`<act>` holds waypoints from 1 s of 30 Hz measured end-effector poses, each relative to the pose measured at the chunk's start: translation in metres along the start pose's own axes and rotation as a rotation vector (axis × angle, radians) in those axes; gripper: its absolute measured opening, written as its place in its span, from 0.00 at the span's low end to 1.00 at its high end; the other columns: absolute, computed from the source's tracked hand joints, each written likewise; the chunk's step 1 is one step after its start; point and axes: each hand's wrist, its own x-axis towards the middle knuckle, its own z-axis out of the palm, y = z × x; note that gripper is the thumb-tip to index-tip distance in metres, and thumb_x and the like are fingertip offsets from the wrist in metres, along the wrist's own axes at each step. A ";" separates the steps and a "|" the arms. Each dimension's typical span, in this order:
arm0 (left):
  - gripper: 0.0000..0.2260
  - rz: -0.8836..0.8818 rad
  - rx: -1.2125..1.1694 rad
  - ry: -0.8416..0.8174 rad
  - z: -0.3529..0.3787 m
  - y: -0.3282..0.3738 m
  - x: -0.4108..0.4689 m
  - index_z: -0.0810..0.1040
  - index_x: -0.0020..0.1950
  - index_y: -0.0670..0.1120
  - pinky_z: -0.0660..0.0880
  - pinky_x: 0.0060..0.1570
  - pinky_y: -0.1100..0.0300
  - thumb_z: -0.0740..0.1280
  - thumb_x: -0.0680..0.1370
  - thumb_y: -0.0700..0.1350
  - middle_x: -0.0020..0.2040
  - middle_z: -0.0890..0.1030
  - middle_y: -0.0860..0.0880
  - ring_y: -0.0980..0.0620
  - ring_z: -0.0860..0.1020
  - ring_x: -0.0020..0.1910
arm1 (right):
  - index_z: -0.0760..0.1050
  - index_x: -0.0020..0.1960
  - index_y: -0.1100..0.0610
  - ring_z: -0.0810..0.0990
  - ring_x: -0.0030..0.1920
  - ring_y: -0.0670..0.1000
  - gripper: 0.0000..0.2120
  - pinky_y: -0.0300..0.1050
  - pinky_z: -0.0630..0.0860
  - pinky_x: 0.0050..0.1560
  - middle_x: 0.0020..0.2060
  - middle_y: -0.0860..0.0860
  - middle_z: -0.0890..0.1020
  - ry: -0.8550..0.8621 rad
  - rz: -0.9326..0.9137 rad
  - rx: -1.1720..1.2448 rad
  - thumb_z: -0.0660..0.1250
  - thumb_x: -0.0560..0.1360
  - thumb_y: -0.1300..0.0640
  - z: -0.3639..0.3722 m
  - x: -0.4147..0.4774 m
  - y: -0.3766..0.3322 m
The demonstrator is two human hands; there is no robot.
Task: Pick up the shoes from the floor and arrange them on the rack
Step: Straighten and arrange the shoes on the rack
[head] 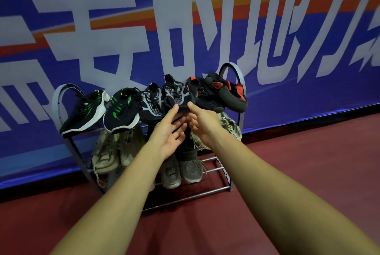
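Top shelf, front edge of the rack [232, 68]: left hand [170, 131], fingers [182, 132] loosely spread, and right hand [204, 123], grip unclear, thumb the grey-mesh sneaker [175, 94] toe.

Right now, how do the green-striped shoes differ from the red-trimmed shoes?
The green-striped shoes have white soles; the red-trimmed shoes have dark ones. The green-striped shoes sit at the left end of the rack, the red-trimmed shoes at the right. Both pairs are mostly dark.
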 end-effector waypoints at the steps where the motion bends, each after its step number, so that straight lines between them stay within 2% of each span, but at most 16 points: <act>1: 0.21 0.003 0.012 -0.007 0.002 0.000 -0.001 0.83 0.60 0.46 0.71 0.37 0.63 0.73 0.74 0.58 0.48 0.84 0.50 0.54 0.80 0.43 | 0.80 0.52 0.61 0.80 0.37 0.47 0.11 0.36 0.74 0.34 0.47 0.57 0.84 0.003 -0.010 -0.028 0.72 0.76 0.53 -0.002 -0.002 -0.002; 5: 0.18 0.016 0.043 -0.001 0.006 -0.001 -0.004 0.82 0.57 0.46 0.72 0.37 0.63 0.72 0.75 0.57 0.46 0.84 0.50 0.55 0.80 0.41 | 0.79 0.55 0.62 0.80 0.39 0.46 0.15 0.37 0.72 0.35 0.45 0.53 0.85 0.027 -0.035 -0.113 0.70 0.77 0.51 -0.016 -0.014 -0.011; 8: 0.15 0.041 0.091 0.004 0.010 -0.001 -0.007 0.82 0.54 0.46 0.72 0.37 0.63 0.72 0.75 0.55 0.46 0.83 0.50 0.55 0.80 0.40 | 0.79 0.56 0.64 0.78 0.38 0.47 0.17 0.37 0.69 0.34 0.46 0.56 0.84 0.049 -0.074 -0.141 0.70 0.77 0.50 -0.027 -0.023 -0.020; 12: 0.12 0.081 0.181 -0.021 0.017 -0.001 -0.014 0.82 0.52 0.46 0.71 0.37 0.62 0.72 0.76 0.53 0.46 0.83 0.50 0.54 0.80 0.41 | 0.77 0.41 0.60 0.71 0.24 0.44 0.14 0.36 0.63 0.26 0.26 0.49 0.77 0.075 -0.084 -0.098 0.69 0.78 0.50 -0.046 -0.030 -0.034; 13: 0.12 0.091 0.202 -0.029 0.019 -0.002 -0.016 0.83 0.52 0.46 0.71 0.38 0.62 0.72 0.76 0.52 0.46 0.83 0.50 0.54 0.80 0.41 | 0.77 0.41 0.61 0.70 0.23 0.44 0.15 0.36 0.63 0.25 0.25 0.49 0.76 0.113 -0.082 -0.082 0.69 0.78 0.49 -0.052 -0.030 -0.037; 16: 0.12 0.123 0.245 -0.041 0.033 -0.004 -0.018 0.82 0.54 0.46 0.71 0.38 0.62 0.72 0.76 0.52 0.45 0.84 0.51 0.55 0.80 0.39 | 0.79 0.52 0.67 0.73 0.30 0.48 0.21 0.39 0.65 0.28 0.35 0.56 0.80 0.239 -0.056 -0.070 0.71 0.76 0.47 -0.069 -0.030 -0.040; 18: 0.11 0.138 0.270 -0.051 0.045 -0.008 -0.015 0.81 0.54 0.46 0.70 0.37 0.62 0.72 0.76 0.51 0.43 0.83 0.52 0.56 0.80 0.38 | 0.78 0.51 0.66 0.73 0.30 0.49 0.20 0.40 0.66 0.27 0.39 0.59 0.80 0.282 -0.047 -0.072 0.72 0.75 0.47 -0.077 -0.029 -0.041; 20: 0.11 0.154 0.297 -0.066 0.057 -0.014 -0.011 0.80 0.54 0.46 0.70 0.36 0.63 0.72 0.76 0.50 0.43 0.83 0.52 0.56 0.80 0.38 | 0.76 0.46 0.64 0.72 0.29 0.49 0.18 0.39 0.65 0.26 0.40 0.59 0.79 0.297 -0.038 -0.073 0.71 0.75 0.47 -0.083 -0.027 -0.044; 25: 0.06 0.253 0.424 -0.042 0.090 -0.019 0.002 0.81 0.49 0.48 0.71 0.35 0.63 0.71 0.77 0.50 0.45 0.83 0.51 0.56 0.79 0.39 | 0.74 0.47 0.61 0.78 0.42 0.54 0.20 0.43 0.72 0.37 0.41 0.58 0.83 0.290 -0.011 -0.074 0.70 0.75 0.43 -0.098 -0.016 -0.055; 27: 0.06 0.278 0.488 -0.037 0.100 -0.016 0.009 0.81 0.50 0.47 0.71 0.35 0.63 0.71 0.76 0.48 0.45 0.83 0.50 0.55 0.79 0.39 | 0.74 0.49 0.60 0.80 0.42 0.54 0.20 0.45 0.74 0.43 0.42 0.58 0.83 0.282 0.003 -0.064 0.70 0.75 0.43 -0.101 -0.012 -0.056; 30: 0.07 0.266 0.547 -0.030 0.110 -0.014 0.019 0.81 0.52 0.45 0.74 0.35 0.63 0.72 0.76 0.45 0.45 0.83 0.49 0.54 0.80 0.39 | 0.75 0.51 0.60 0.80 0.38 0.52 0.18 0.45 0.75 0.42 0.41 0.58 0.82 0.261 0.006 -0.010 0.72 0.75 0.45 -0.101 -0.004 -0.057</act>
